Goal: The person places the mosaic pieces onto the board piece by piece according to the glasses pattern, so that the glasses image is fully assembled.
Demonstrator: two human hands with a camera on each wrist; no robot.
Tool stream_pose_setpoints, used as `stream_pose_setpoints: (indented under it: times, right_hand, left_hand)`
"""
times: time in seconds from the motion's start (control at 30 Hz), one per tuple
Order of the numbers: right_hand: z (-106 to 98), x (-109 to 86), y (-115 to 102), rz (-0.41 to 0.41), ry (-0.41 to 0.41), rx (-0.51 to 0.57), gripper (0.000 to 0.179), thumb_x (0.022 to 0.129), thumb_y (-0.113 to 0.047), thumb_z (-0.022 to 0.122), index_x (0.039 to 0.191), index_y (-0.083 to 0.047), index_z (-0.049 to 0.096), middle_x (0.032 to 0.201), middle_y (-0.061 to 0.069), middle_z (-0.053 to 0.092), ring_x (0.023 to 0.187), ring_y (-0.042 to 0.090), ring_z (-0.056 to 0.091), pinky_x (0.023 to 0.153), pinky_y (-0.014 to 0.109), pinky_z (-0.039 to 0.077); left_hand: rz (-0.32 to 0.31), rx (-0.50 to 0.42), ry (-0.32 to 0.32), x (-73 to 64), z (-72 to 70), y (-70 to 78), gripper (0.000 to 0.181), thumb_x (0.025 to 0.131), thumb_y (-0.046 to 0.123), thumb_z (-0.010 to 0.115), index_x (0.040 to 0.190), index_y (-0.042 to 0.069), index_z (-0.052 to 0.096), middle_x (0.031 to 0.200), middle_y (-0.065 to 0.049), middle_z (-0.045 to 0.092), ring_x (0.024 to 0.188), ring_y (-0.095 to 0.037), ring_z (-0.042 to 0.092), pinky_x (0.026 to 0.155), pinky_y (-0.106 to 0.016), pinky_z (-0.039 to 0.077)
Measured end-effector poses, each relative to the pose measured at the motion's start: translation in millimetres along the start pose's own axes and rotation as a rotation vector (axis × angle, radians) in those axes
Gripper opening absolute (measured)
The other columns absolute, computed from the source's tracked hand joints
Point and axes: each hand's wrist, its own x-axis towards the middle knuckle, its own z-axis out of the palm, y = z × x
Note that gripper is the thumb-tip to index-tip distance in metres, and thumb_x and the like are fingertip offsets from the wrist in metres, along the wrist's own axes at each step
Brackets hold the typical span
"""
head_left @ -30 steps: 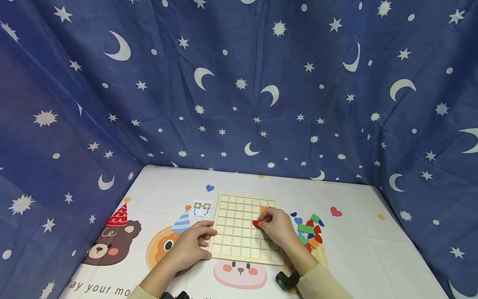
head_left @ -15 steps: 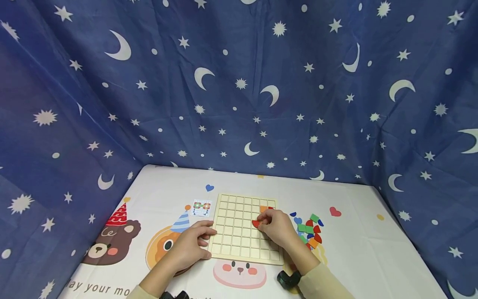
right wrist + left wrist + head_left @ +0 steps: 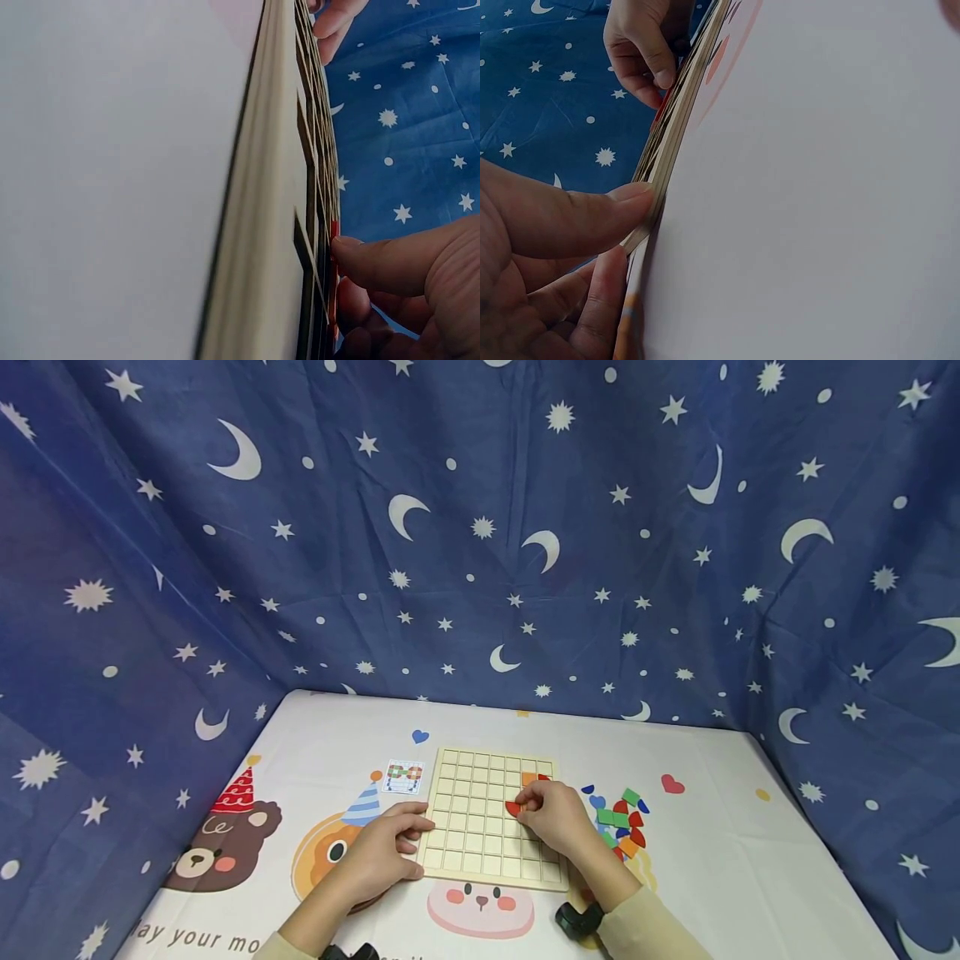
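Note:
A pale wooden grid board lies on the table. My right hand is over its right half and pinches a red tile with a rounded edge between thumb and fingertips. In the right wrist view, the thumb presses on the red tile, low against the board's surface. An orange square tile and another red tile sit in cells near the far right corner. My left hand rests its fingertips along the board's left edge, the thumb at the near left corner.
Right of the board lies a loose heap of green, red, orange and blue tiles. A small printed pattern card lies off the far left corner. The white tablecloth has cartoon prints, and a blue star-patterned curtain encloses the table.

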Motion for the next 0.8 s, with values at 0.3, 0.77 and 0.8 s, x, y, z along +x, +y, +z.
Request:
stream_pose_setpoints:
  times: [0.3, 0.77, 0.8]
  right_hand:
    - [-2, -2.0, 0, 0.005, 0.020, 0.018, 0.014, 0.087, -0.006, 0.085, 0.093, -0.017, 0.078, 0.078, -0.003, 0.062, 0.076, 0.015, 0.055, 0.068, 0.026, 0.044]
    - [-44, -18.3, 20, 0.074, 0.046, 0.097, 0.016, 0.090, -0.003, 0.081, 0.101, -0.014, 0.079, 0.084, 0.000, 0.067, 0.075, 0.017, 0.056, 0.058, 0.025, 0.048]
    - [-48, -19.8, 23, 0.086, 0.042, 0.103, 0.016, 0.090, -0.003, 0.081, 0.102, -0.014, 0.079, 0.084, 0.001, 0.067, 0.075, 0.018, 0.056, 0.057, 0.025, 0.048]
  left_hand:
    - [-0.022, 0.018, -0.006, 1.7, 0.3, 0.1, 0.063, 0.066, -0.012, 0.089, 0.123, 0.010, 0.077, 0.158, -0.002, 0.057, 0.100, -0.015, 0.061, 0.080, -0.020, 0.057]
    - [-0.022, 0.022, -0.014, 2.6, 1.4, 1.1, 0.061, 0.067, -0.012, 0.089, 0.122, 0.012, 0.078, 0.158, -0.002, 0.057, 0.103, -0.016, 0.061, 0.080, -0.020, 0.057]
    - [-0.027, 0.022, -0.012, 2.2, 0.9, 0.9, 0.061, 0.067, -0.012, 0.089, 0.122, 0.012, 0.078, 0.158, -0.001, 0.057, 0.103, -0.016, 0.061, 0.080, -0.020, 0.057]
